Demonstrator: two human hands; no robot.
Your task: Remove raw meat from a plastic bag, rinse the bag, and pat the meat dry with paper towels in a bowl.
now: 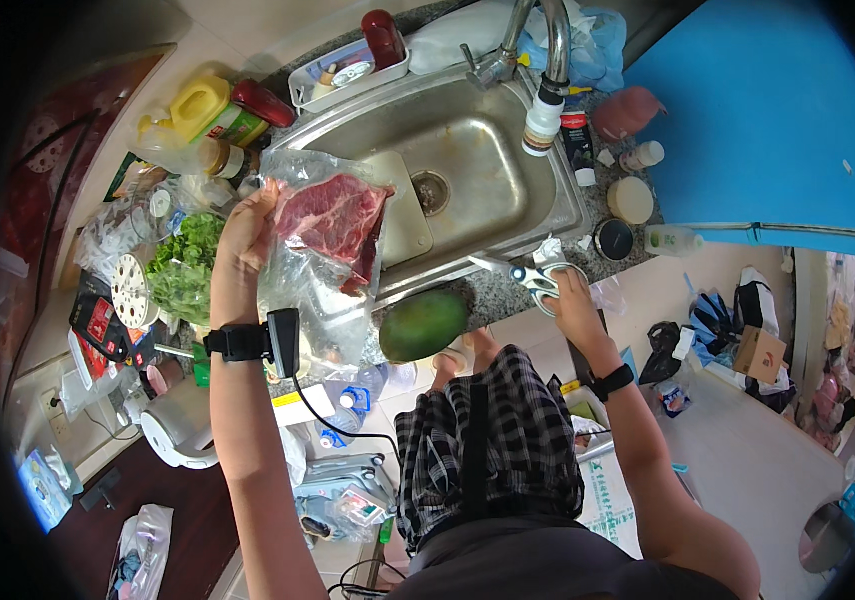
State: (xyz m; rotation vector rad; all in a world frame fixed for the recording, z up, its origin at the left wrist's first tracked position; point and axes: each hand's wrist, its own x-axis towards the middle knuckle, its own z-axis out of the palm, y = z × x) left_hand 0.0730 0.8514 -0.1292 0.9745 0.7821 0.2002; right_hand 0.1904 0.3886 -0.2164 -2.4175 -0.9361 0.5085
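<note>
My left hand (249, 221) grips the upper left edge of a clear plastic bag (326, 330) with a slab of raw red meat (333, 217) inside. The bag hangs over the left end of a stainless steel sink (472, 161) and partly covers a pale cutting board (397, 232) in the basin. In my right hand (573, 304) are kitchen scissors (540, 281) with white and dark blue handles. Their blades point left, above the sink's front rim, apart from the bag. A green mango-like fruit (423, 326) lies on the granite counter between my hands.
A chrome faucet (506, 60) with a white filter reaches over the sink. Left of the bag stand leafy greens (187, 266), a yellow jug (200, 105) and a jar (226, 159). A toothpaste tube (579, 146), a black round lid (613, 240) and a bottle (673, 241) line the right side.
</note>
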